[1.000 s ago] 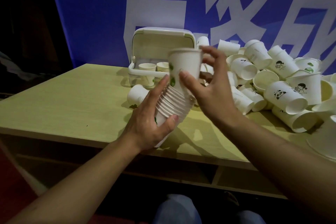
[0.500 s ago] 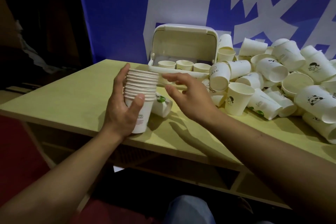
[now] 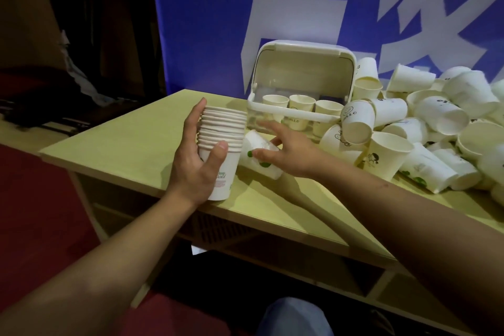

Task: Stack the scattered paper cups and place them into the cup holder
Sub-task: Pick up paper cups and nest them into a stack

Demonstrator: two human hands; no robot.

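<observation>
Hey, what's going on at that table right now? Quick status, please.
Left hand grips the stack of cups, upright. Right hand on a lone tipped cup, grip unclear. Cup holder open behind; loose pile beside it.

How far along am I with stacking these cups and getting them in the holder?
Early to midway. Done: three cups or stacks stand in the open holder. In hand: the left hand grips a stack of about a dozen, upright over the table, while the right hand closes on a lying cup. Left: a big pile of loose cups to the right, and this stack is not yet in the holder.
</observation>
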